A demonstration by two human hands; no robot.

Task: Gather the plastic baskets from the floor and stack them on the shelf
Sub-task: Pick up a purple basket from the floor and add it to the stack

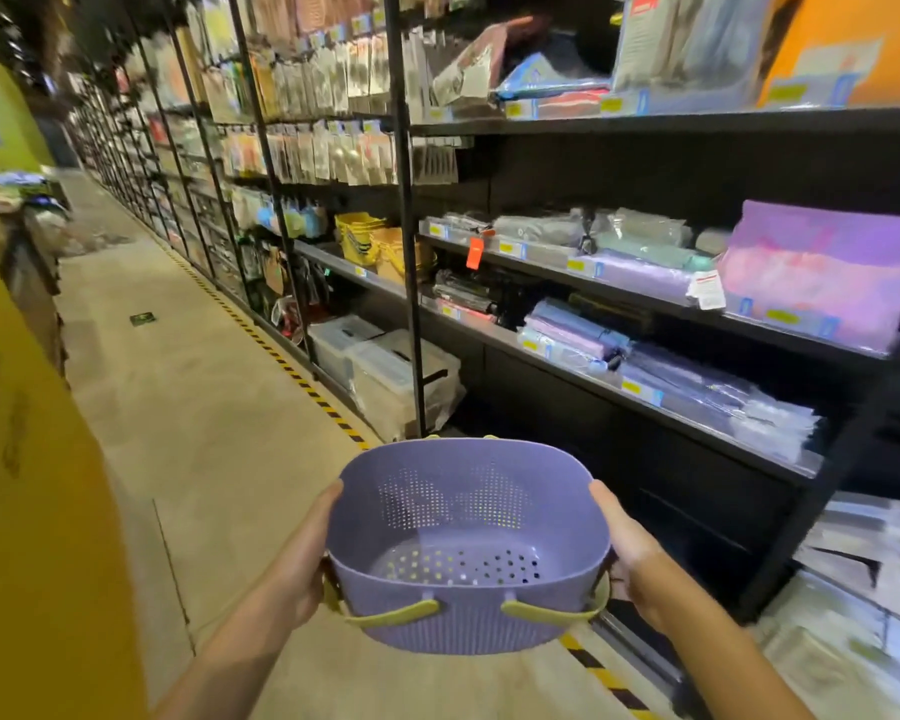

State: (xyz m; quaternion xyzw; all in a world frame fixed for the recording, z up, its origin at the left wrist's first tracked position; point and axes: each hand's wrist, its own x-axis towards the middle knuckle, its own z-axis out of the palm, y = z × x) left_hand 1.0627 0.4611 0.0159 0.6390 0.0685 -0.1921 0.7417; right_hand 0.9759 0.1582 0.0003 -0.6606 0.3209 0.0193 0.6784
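Beige floor (204, 433); black shelving (593, 124) rightward; yellow wall (22, 459), seemingly, left.

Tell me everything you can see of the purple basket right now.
The basket is lilac plastic, rounded-rectangular, with small holes through walls and bottom, and empty. Yellow-green handles lie folded down on its near side. It is upright, tipped slightly toward the camera, above the aisle floor beside the dark shelf. The left hand and right hand grip its two ends, thumbs at the rim.
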